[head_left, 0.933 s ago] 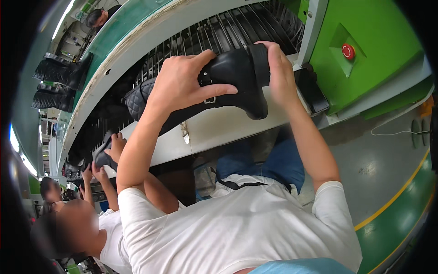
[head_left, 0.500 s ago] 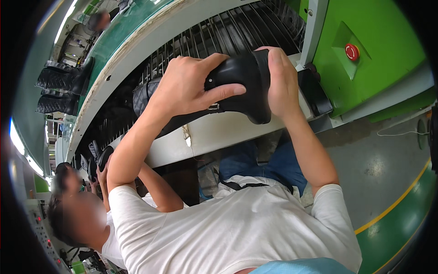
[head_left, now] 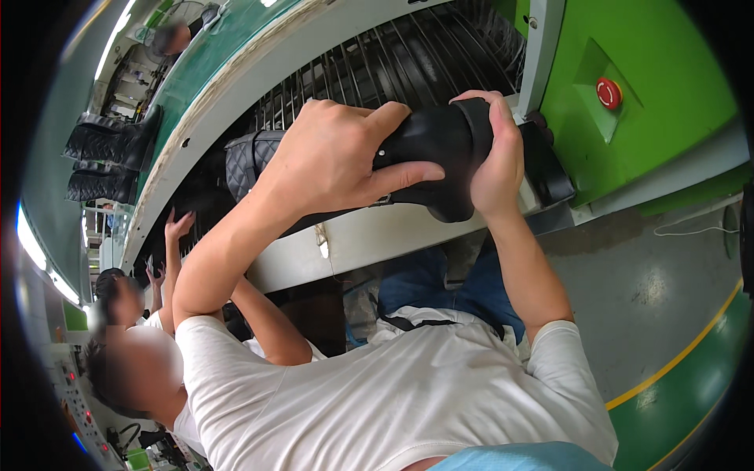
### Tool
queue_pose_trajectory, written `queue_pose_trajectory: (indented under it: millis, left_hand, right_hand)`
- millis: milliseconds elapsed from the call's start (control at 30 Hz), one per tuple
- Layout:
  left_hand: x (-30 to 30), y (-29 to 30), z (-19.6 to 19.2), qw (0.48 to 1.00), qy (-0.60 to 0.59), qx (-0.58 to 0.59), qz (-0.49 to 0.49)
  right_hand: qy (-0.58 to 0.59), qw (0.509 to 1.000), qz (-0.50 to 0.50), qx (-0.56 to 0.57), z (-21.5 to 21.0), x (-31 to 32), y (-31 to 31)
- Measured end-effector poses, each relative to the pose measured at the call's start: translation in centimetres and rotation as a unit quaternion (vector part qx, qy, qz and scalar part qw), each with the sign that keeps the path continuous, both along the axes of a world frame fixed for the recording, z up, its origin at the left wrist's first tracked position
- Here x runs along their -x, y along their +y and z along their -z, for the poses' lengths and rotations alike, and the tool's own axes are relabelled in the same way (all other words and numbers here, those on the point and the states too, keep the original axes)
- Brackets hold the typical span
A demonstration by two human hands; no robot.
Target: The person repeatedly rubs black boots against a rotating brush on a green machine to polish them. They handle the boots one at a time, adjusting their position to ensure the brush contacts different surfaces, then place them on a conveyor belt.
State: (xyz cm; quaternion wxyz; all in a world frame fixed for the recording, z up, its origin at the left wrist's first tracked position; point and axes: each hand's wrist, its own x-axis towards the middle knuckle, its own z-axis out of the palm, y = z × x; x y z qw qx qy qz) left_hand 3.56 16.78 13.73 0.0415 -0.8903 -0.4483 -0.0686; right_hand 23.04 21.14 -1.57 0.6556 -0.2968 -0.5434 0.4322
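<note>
Black boot (head_left: 428, 149) held above a pale ledge (head_left: 369, 234), beside a bed of metal rods (head_left: 334, 74). Left hand (head_left: 338, 161) clamped round it, thumb laid along the upper; right hand (head_left: 499, 161) gripping the sole side. Close left, a co-worker's bent arm (head_left: 275, 330). Right, green panel (head_left: 667, 118), red button (head_left: 609, 93). Farther left, quilted black boots (head_left: 106, 141) by a green surface (head_left: 203, 69).
</note>
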Motion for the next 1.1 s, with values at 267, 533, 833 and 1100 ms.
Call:
queue_pose_trajectory:
  millis: [267, 533, 833, 1100]
  left_hand:
    - [-0.9, 0.2, 0.3, 1.000, 0.016, -0.016, -0.002]
    - [-0.5, 1.9, 1.0, 0.999, 0.009, -0.044, -0.017]
    - [2.7, 2.5, 3.6, 0.973, -0.148, -0.171, 0.043]
    - [4.5, -0.8, 9.3, 0.883, -0.345, -0.316, 0.025]
  right_hand:
    - [-0.097, 0.994, 0.014, -0.045, -0.2, -1.4, 0.2]
    - [-0.158, 0.983, 0.036, -0.083, -1.4, -1.3, 1.7]
    - [-0.110, 0.985, -0.094, -0.096, 2.4, -2.3, -3.7]
    - [-0.130, 0.960, -0.247, 0.039, 8.2, -0.5, -4.9]
